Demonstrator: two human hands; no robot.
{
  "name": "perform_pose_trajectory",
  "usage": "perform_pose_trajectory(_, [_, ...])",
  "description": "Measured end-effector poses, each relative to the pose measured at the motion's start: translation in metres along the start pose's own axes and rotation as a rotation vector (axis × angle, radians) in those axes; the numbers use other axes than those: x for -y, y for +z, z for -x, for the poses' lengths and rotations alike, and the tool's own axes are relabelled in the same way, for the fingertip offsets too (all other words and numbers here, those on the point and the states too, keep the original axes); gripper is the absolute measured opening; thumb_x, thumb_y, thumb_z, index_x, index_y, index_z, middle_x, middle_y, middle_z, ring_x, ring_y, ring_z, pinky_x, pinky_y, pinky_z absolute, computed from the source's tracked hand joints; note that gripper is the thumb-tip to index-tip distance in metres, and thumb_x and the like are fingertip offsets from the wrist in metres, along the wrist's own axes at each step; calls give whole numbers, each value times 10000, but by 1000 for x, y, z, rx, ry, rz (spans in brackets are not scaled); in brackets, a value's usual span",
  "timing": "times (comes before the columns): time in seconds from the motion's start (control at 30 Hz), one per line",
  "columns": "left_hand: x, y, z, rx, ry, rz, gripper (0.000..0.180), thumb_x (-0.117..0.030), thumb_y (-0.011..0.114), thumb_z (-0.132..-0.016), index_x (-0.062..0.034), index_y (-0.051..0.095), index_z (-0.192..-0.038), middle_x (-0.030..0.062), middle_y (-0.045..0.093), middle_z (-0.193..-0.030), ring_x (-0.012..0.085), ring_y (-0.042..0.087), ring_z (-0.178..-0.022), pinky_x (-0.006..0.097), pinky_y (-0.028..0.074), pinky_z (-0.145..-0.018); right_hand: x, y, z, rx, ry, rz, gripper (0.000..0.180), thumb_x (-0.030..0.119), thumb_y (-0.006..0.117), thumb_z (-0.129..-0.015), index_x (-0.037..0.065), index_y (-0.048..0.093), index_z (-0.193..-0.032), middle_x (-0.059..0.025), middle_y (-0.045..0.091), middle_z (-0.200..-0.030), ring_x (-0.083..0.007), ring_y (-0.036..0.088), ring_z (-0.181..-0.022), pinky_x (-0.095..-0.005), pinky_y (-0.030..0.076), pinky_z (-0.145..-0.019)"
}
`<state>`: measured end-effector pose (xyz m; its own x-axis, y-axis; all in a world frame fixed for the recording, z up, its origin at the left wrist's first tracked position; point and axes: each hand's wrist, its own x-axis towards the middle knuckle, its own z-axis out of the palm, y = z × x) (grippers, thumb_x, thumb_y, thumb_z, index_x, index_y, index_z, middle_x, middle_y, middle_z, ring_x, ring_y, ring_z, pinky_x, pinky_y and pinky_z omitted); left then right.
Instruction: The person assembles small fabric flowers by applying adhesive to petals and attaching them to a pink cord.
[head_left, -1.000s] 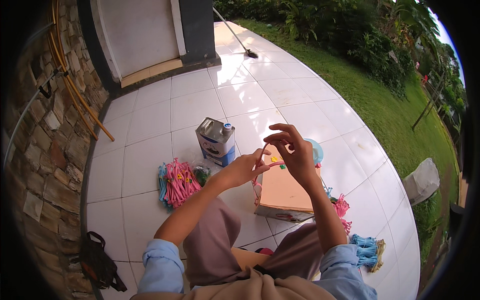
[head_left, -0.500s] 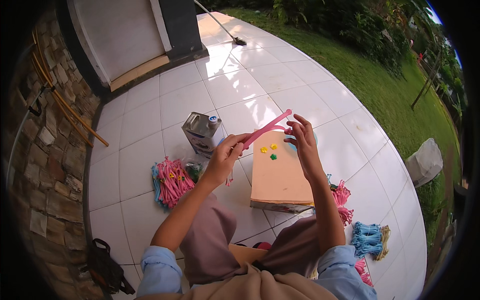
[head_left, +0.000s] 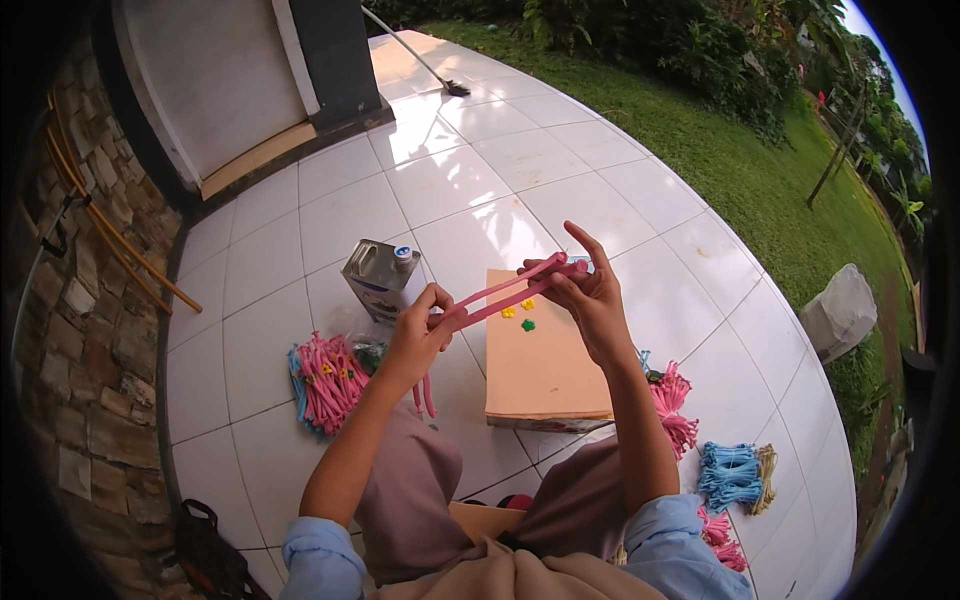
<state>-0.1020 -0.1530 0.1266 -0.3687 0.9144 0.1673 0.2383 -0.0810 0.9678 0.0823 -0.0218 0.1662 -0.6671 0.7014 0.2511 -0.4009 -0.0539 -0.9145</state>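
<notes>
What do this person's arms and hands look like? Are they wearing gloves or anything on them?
No gloves: both the left hand and the right hand are bare, with no ring, watch or bracelet that I can make out. The forearms are bare too. Light blue sleeves are pushed up to about the elbows, bunched into soft folds at the bottom of the picture.

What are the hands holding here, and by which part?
Both hold one long pink looped strip, stretched between them: the left hand pinches its lower end, the right hand its upper end.
</notes>
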Motion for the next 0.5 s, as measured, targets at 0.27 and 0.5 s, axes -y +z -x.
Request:
perform_pose_trajectory(0.27, [-13, -4, -3, -41, -287, 432, 176, -215, 560, -903, -80, 465, -843, -43, 449, -663, 34, 372, -508, 179, 278, -451, 1, -3, -2, -19, -88, 77, 525, -5, 496, -881, 63, 285, -1356, -185, 628, -1027, -291, 601, -1018, -381, 488, -909])
perform_pose_trajectory(0.5, [-5, 4, -3, -1, -210, 335, 238, -74, 677, -789, -81, 454, -873, 27, 559, -818, 36, 411, -541, 180, 337, -462, 0, -7, 3, -142, -20, -50, 517, 52, 532, -882, -15, 278, -1326, -219, 577, -1107, -316, 577, -1051, -388, 473, -937])
